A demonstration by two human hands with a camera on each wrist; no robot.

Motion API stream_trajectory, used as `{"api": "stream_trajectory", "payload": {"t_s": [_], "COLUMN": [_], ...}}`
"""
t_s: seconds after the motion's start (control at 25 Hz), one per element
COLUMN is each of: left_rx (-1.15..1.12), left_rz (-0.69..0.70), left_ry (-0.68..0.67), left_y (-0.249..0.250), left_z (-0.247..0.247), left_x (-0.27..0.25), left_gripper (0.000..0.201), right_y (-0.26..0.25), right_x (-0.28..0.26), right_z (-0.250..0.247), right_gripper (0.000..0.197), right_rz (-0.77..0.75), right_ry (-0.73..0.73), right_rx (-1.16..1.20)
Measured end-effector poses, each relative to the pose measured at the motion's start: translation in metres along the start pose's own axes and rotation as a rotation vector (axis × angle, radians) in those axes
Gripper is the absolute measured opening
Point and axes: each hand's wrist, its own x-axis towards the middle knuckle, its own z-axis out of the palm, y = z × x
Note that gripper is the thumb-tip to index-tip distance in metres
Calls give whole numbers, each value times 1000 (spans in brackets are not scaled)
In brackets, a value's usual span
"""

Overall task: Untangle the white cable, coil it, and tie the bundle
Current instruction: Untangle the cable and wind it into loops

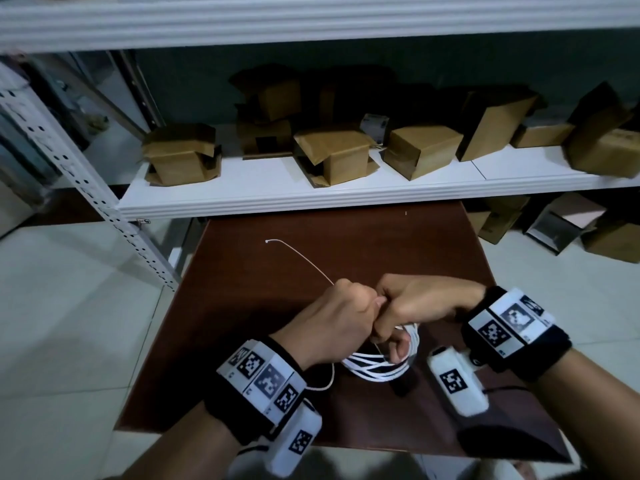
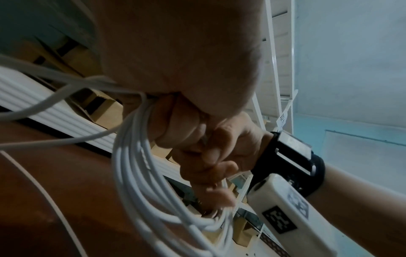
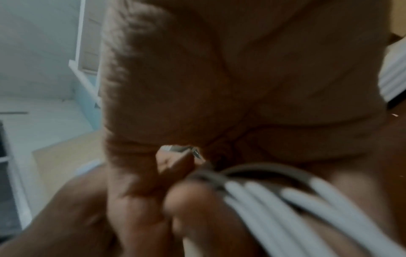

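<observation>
The white cable point(image 1: 377, 367) hangs as a coil of several loops just above the dark brown table point(image 1: 242, 306). My left hand point(image 1: 341, 322) and right hand point(image 1: 412, 306) meet knuckle to knuckle over the coil, both with fingers curled round its top. A loose cable end point(image 1: 298, 256) runs from my left fist up and left, ending in a small plug. Another strand point(image 1: 329, 381) loops under my left wrist. In the left wrist view the coil point(image 2: 140, 173) hangs from both fists. The right wrist view is blurred: the strands point(image 3: 285, 205) pass under my fingers, and a small metal tip point(image 3: 195, 153) shows there.
A white metal shelf point(image 1: 311, 192) with several brown cardboard boxes point(image 1: 332, 154) stands just beyond the table's far edge. More boxes point(image 1: 568, 226) lie on the pale tiled floor at right. A perforated shelf post point(image 1: 86, 188) slants at left.
</observation>
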Motion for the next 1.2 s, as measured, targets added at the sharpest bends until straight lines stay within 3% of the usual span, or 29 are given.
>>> {"api": "stream_trajectory", "payload": {"t_s": [0.16,0.24,0.36,0.44,0.56,0.68,0.84,0.96,1.12,1.2], "left_rx": [-51,-115,-568,-808,-796,-790,-751,-764,-766,-694], "left_rz": [-80,-131,-183,-85,48,83,85,18,-22,-34], "left_ry": [73,66,-14,-52,-25,4,36,210,446,505], "left_y": [-14,-21,-27,-31,-38,-48,-51,-54,-57,-61], "left_z": [-2,-7,-21,-31,-38,-40,-41,-35,-35,-37], "left_x": [7,11,13,11,10,11,9,14,22,23], "left_gripper": [25,14,13,19,21,21,36,41,15,15], "right_y": [-7,-8,-11,-14,-16,-19,-19,-21,-19,-17], "right_x": [13,18,18,15,8,-3,-11,-12,-11,-9], "right_z": [15,24,22,15,7,-1,-14,-14,-14,-16], "right_gripper": [34,34,31,41,51,47,47,47,48,48], "right_rz": [39,18,-55,-86,-94,-118,-127,-138,-146,-138], "right_ry": [277,292,296,355,457,506,547,553,588,617], "right_rx": [-131,-84,31,144,307,485,596,588,623,640]}}
